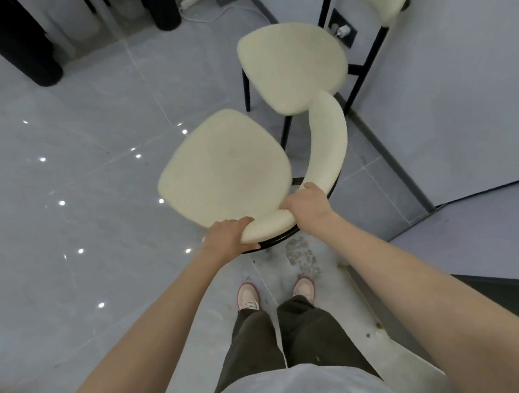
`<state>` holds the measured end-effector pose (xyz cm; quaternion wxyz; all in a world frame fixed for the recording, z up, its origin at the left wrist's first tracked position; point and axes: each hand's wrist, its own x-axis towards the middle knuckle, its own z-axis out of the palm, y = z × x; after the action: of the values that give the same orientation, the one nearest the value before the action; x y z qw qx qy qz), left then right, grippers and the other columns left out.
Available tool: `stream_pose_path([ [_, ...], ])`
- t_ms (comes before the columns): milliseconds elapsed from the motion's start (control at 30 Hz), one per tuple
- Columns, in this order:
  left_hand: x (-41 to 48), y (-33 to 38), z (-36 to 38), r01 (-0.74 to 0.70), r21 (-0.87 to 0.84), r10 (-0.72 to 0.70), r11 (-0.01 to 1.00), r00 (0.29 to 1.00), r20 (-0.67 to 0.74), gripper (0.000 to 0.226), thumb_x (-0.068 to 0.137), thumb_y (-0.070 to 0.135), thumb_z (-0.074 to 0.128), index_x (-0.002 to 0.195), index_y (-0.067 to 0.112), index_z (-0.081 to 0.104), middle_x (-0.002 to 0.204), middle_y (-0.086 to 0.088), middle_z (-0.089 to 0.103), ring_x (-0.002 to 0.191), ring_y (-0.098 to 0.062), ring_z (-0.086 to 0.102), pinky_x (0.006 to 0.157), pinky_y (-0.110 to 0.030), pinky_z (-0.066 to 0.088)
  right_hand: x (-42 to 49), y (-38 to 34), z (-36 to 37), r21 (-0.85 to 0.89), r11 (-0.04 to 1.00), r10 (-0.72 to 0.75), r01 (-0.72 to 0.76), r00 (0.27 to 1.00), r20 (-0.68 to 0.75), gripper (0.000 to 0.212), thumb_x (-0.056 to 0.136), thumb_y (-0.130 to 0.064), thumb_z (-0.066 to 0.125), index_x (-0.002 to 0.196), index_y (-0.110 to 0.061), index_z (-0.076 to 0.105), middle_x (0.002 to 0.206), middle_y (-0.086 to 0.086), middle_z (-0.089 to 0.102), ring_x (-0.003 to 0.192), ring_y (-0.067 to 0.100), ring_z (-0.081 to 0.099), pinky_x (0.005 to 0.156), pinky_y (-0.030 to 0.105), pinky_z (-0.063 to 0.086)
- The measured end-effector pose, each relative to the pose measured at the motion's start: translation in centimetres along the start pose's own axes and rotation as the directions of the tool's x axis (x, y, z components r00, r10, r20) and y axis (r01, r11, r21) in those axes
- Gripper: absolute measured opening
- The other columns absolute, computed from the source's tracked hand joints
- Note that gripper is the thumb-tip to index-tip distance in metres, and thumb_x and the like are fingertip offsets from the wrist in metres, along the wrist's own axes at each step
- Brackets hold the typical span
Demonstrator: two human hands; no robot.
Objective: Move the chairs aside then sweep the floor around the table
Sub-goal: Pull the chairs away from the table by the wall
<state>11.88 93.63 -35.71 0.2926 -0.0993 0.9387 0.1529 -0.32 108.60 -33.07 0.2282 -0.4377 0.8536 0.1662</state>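
At ten o'clock in your view a thick black post (14, 41) stands on the grey tiled floor (69, 183), and the tiles throw back small points of light. Your left arm runs up from seven o'clock, nearly straight. Your left hand (228, 236) grips the chair (223, 171) by the near end of its curved backrest (325, 149), fingers close together and curled over the cream padding, thumb tucked under against the black frame. The chair sits dead centre, seat at twelve o'clock from that hand, backrest sweeping round its right side. Whether its legs are on the floor you cannot tell.

Your pink shoes (247, 295) stand at six o'clock of it, with a scuffed dirty patch (301, 254) just ahead of the right one. Your right arm comes in from four o'clock, long and extended. Your right hand (306, 205) holds the backrest just beside the left, knuckles up, fingers together and wrapped over the top edge.

At one o'clock a second chair (293, 66) stands close, and your backrest's far tip overlaps its seat edge in this view, contact unclear. Behind it, at two o'clock, is the pale wall (458, 93), with a socket (342, 28) holding a white plug.
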Motion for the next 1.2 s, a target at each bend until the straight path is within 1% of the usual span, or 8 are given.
stream_pose_path([
  [200,2.3,9.4,1.5,-0.047,-0.102,0.05,0.994,0.998,0.029,0.069,0.083,0.055,0.06,0.143,0.035,0.033,0.127,-0.001,0.061,0.114,-0.025,0.058,0.09,-0.033,0.045,-4.1,7.8,3.3,0.054,0.99,0.134,-0.13,0.989,-0.059,0.047,0.093,-0.013,0.051,0.133,-0.038,0.052,0.134,-0.006,0.055,0.142,0.021,0.027,0.121,0.042,-0.004],
  [433,4.1,19.3,3.9,-0.056,-0.196,0.061,0.979,0.998,0.019,0.071,0.084,0.046,0.06,0.146,0.03,0.031,0.124,-0.003,0.063,0.109,-0.025,0.06,0.085,-0.031,0.046,-9.0,14.2,6.1,0.174,0.934,0.334,-0.311,0.935,-0.121,0.048,0.093,-0.009,0.055,0.134,-0.033,0.051,0.161,0.0,0.014,0.149,0.028,-0.005,0.121,0.05,0.003],
  [533,4.6,23.2,4.4,-0.059,-0.225,0.061,0.973,0.998,0.0,0.068,0.083,0.045,0.061,0.143,0.026,0.035,0.121,-0.005,0.064,0.107,-0.026,0.061,0.079,-0.029,0.042,-10.8,15.6,7.3,0.454,0.804,0.481,-0.384,0.869,-0.118,0.045,0.093,0.0,0.052,0.129,-0.027,0.056,0.162,-0.001,0.001,0.149,0.029,0.001,0.109,0.042,0.037],
  [600,4.9,25.2,5.0,-0.046,-0.3,0.059,0.953,0.998,0.035,0.074,0.081,0.046,0.063,0.144,0.026,0.032,0.123,-0.004,0.063,0.108,-0.026,0.061,0.084,-0.031,0.045,-11.4,16.3,8.1,0.679,0.622,0.572,-0.39,0.819,-0.054,0.044,0.094,0.002,0.045,0.128,-0.023,0.059,0.162,0.004,0.006,0.142,0.027,0.025,0.094,0.037,0.048],
  [667,5.3,26.2,5.3,-0.015,-0.431,0.08,0.902,0.988,0.133,0.089,0.076,0.05,0.066,0.149,0.028,0.021,0.131,0.0,0.058,0.113,-0.023,0.059,0.091,-0.032,0.047,-11.6,17.0,9.2,0.834,0.436,0.639,-0.339,0.769,-0.022,0.052,0.091,0.008,0.038,0.127,-0.022,0.06,0.156,0.006,0.023,0.124,0.022,0.045,0.092,0.035,0.048],
  [800,5.7,25.5,4.1,-0.05,-0.514,0.211,0.856,0.943,0.259,0.11,0.068,0.054,0.076,0.152,0.033,0.008,0.146,0.007,0.042,0.128,-0.019,0.047,0.104,-0.033,0.041,-12.1,17.4,10.5,0.922,0.309,0.676,-0.231,0.736,-0.042,0.057,0.091,0.01,0.031,0.129,-0.022,0.059,0.145,0.0,0.043,0.119,0.022,0.051,0.09,0.029,0.048],
  [1067,8.1,21.7,0.6,-0.19,-0.342,0.318,0.92,0.872,0.371,0.083,0.077,0.047,0.073,0.147,0.038,0.029,0.141,0.002,0.049,0.131,-0.013,0.045,0.108,-0.035,0.04,-12.3,13.7,11.4,0.974,0.15,0.792,-0.17,0.611,-0.015,0.041,0.094,-0.015,0.039,0.132,-0.028,0.049,0.153,-0.007,0.028,0.11,0.015,0.052,0.082,0.029,0.046],
  [1200,9.5,20.3,-0.3,-0.208,-0.203,0.272,0.957,0.887,0.373,0.07,0.085,0.026,0.069,0.146,0.03,0.034,0.14,-0.003,0.05,0.125,-0.021,0.05,0.102,-0.029,0.042,-12.1,11.8,11.7,0.987,0.082,0.817,-0.139,0.576,0.013,0.057,0.094,-0.011,0.045,0.143,-0.034,0.03,0.146,0.0,0.035,0.117,0.02,0.049,0.083,0.024,0.037],
])
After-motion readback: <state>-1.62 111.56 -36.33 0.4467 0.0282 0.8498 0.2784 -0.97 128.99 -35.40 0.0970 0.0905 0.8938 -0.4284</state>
